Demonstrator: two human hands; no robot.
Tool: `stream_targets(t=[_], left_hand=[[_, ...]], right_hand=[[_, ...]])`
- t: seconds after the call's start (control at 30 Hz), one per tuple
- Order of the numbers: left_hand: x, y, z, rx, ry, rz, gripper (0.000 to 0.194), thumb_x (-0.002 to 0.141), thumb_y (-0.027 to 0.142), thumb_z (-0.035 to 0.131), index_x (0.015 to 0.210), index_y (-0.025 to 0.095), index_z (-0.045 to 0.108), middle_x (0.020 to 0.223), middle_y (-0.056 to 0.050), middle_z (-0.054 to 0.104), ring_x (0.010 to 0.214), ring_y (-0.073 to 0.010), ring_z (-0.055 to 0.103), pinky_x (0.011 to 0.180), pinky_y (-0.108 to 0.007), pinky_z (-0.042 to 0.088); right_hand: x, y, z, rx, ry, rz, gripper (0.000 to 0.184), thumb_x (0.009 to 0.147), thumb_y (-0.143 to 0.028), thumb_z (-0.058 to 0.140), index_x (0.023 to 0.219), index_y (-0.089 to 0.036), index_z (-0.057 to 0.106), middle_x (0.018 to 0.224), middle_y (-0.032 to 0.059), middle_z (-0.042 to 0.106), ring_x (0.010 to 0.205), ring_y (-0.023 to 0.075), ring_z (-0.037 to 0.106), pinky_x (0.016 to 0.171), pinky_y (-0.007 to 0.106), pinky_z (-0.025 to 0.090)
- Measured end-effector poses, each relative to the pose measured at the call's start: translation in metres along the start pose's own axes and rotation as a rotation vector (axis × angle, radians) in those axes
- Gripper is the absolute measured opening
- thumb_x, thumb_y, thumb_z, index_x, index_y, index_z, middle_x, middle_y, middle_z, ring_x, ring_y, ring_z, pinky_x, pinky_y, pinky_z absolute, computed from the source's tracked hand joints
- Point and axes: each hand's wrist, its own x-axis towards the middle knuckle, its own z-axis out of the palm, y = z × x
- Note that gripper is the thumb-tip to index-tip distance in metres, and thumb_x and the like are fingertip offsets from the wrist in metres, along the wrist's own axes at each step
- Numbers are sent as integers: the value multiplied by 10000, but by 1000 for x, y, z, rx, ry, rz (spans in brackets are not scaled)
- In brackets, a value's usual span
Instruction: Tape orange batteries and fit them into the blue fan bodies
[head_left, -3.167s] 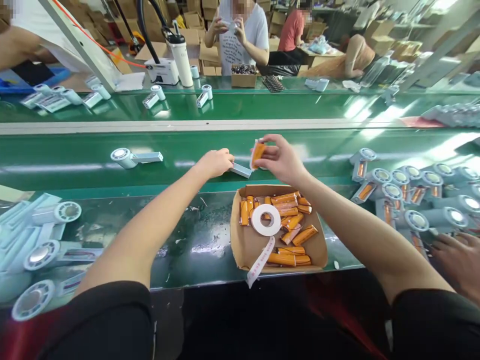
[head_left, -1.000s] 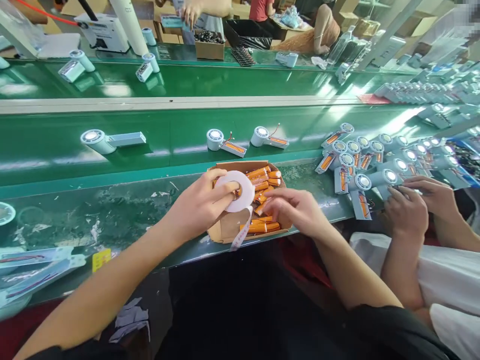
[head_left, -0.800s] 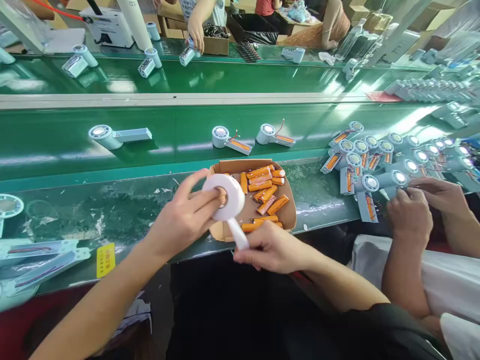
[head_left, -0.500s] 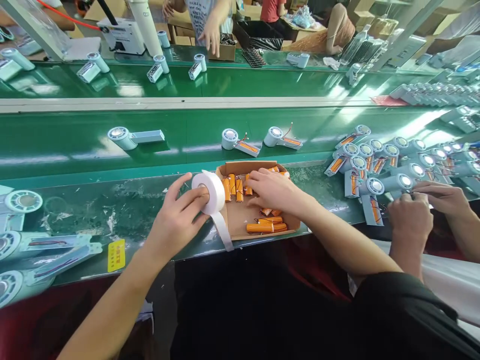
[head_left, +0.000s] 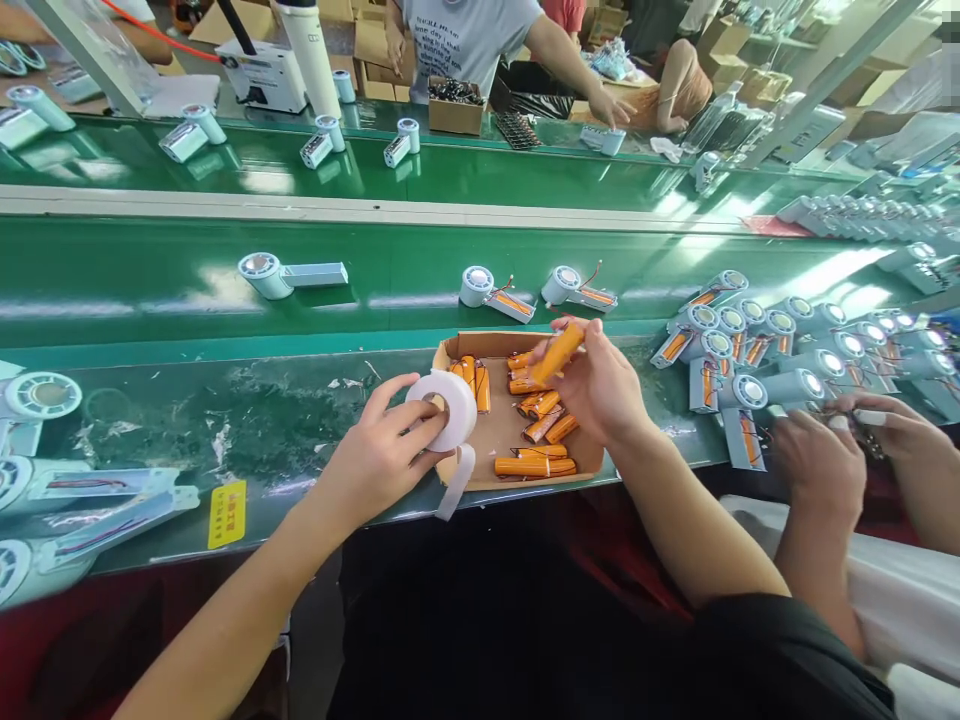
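My left hand (head_left: 390, 440) grips a roll of white tape (head_left: 459, 412), fingers in its core, with a loose strip hanging over the near edge of a cardboard box (head_left: 472, 465). Between the fingers and thumb of my right hand (head_left: 607, 385) is an orange battery (head_left: 559, 352), tilted and raised above the box's right side. Several more orange batteries (head_left: 534, 467) with thin wires lie in the box, some along its far left and others at the right and front.
On the green belt lie a closed-handle fan (head_left: 266, 275) and two fans with orange batteries (head_left: 480, 287). Many fans (head_left: 750, 390) crowd the right, beside a co-worker's hands (head_left: 825, 455). Fan shells (head_left: 45, 395) and a yellow label (head_left: 227, 514) are at the left. Another person reaches across the far side.
My right hand has risen out of the box with an orange battery. My left hand and the tape roll have shifted slightly right and down. The far person's arm has swung right.
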Motion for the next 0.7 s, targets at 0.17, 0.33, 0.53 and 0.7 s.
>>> stream_targets(t=[0.17,0.33,0.53,0.7], left_hand=[[7,7,0,-28,-24,31,192,945,126,712,1113,217,732,1074,-62,768,1181,-288,678,1146,-588,578],[13,10,-2,18,-19,74,127,953,119,710,1064,180,725,1062,-78,760,1259,-332,636,1033,-507,659],[19,15,-7,131,-27,147,193,990,70,642,1105,190,741,1096,-71,730,1349,-333,644,976,-406,688],[24,17,-9,137,-46,228,304,956,7,632,1189,177,729,1074,-85,729,1381,-338,644,953,-393,692]], right_hand=[[-26,-18,13,57,-82,176,625,990,-813,437,1129,-255,680,878,40,701,654,189,666,553,310,566],[-36,-16,0,15,-253,140,528,946,-538,708,1377,-233,697,1199,104,794,978,246,770,754,369,655],[-40,-17,-12,-422,-203,-61,402,833,-360,873,1219,-258,835,1260,59,814,1196,309,754,1075,472,623],[-39,-27,-6,-557,-242,-97,440,734,-383,962,1142,-248,867,1017,38,848,817,253,790,820,411,713]])
